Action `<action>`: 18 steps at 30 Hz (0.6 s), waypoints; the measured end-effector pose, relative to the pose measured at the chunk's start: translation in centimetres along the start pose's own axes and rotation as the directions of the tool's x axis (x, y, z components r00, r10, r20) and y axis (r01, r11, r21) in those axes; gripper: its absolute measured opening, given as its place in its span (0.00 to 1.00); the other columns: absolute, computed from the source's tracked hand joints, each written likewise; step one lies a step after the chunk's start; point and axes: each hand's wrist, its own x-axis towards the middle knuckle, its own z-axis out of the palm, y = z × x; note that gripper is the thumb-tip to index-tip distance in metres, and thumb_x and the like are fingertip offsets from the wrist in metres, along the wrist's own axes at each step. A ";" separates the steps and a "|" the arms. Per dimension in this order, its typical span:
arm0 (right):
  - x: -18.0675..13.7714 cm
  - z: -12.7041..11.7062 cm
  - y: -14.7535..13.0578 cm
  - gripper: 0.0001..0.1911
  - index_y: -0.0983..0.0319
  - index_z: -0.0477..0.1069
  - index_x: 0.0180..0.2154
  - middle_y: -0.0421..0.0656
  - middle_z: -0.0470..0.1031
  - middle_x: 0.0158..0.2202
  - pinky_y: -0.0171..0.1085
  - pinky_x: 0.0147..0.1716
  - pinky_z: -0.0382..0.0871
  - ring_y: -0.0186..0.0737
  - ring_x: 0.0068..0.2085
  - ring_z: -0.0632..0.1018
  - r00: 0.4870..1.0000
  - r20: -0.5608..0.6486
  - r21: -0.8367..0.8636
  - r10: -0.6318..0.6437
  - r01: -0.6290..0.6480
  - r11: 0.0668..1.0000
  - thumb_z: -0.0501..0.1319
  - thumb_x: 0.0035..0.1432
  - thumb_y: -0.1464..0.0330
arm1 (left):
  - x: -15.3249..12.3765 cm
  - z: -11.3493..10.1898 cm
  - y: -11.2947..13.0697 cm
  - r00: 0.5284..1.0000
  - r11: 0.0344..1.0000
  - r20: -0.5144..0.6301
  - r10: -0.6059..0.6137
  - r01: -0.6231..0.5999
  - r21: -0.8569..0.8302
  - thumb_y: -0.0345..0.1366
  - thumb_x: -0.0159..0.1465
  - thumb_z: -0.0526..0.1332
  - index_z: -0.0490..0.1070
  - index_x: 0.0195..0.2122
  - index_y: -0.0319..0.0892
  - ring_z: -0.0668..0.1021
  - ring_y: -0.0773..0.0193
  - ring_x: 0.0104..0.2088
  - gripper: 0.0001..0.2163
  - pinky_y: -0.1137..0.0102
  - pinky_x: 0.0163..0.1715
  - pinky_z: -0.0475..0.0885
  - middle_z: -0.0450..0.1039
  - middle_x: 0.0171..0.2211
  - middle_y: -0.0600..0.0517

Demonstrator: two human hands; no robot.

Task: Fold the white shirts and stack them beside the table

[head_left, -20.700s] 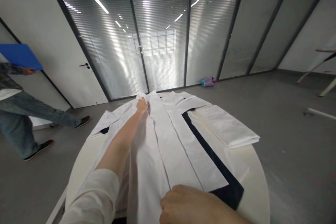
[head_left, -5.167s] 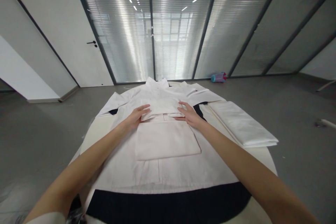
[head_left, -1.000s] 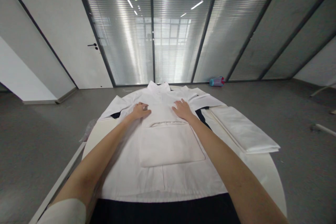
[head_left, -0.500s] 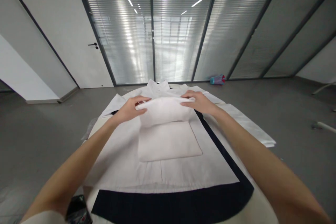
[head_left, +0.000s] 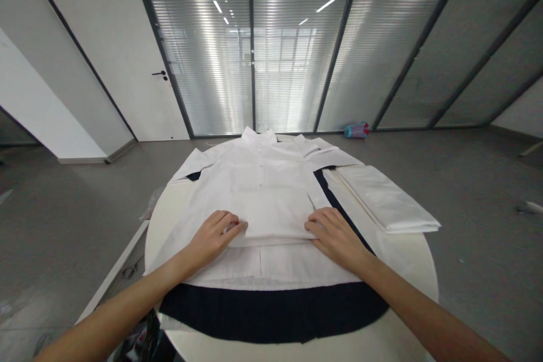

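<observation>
On the round tabletop (head_left: 411, 271) a folded white shirt (head_left: 271, 206) lies on top of a spread white shirt (head_left: 254, 172), toward the near edge. The left hand (head_left: 214, 235) and right hand (head_left: 335, 235) rest at its near corners, fingers curled loosely onto the fold, pressing rather than gripping. Dark cloth (head_left: 275, 314) lies underneath at the near edge; another folded white garment (head_left: 386, 198) sits by the right edge.

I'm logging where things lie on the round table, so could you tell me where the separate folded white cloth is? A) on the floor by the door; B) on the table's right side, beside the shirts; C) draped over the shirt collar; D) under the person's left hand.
B: the folded white cloth lies on the round table, right of the right hand, untouched by either hand.
</observation>
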 end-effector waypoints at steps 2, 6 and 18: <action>-0.1 -0.4 0.1 0.07 0.63 0.72 0.39 0.48 0.72 0.39 0.48 0.48 0.64 0.49 0.43 0.71 1.000 0.014 0.005 -0.020 0.020 1.000 0.62 0.57 0.76 | -0.2 -0.3 -0.2 0.999 0.999 -0.045 0.011 -0.014 -0.053 0.25 0.69 0.54 0.73 0.47 0.41 0.73 0.60 0.36 0.12 0.65 0.37 0.68 0.73 0.35 0.47; 0.9 -1.6 -0.2 0.04 0.62 0.72 0.34 0.45 0.72 0.36 0.49 0.49 0.63 0.46 0.41 0.71 0.990 0.122 0.144 0.064 -0.082 0.986 0.62 0.60 0.67 | 1.0 -1.5 -0.5 0.999 0.970 0.014 0.028 -0.024 -0.244 0.43 0.70 0.57 0.76 0.43 0.41 0.74 0.59 0.35 0.12 0.62 0.38 0.68 0.73 0.34 0.47; 9.5 3.9 -1.3 0.35 0.68 0.61 0.66 0.57 0.57 0.69 0.59 0.67 0.43 0.58 0.70 0.57 0.843 0.261 0.078 0.471 -0.505 0.860 0.39 0.72 0.52 | 8.1 4.5 1.4 0.885 0.957 0.382 -0.264 0.291 -0.013 0.64 0.66 0.48 0.55 0.69 0.38 0.54 0.34 0.70 0.40 0.37 0.65 0.46 0.53 0.69 0.35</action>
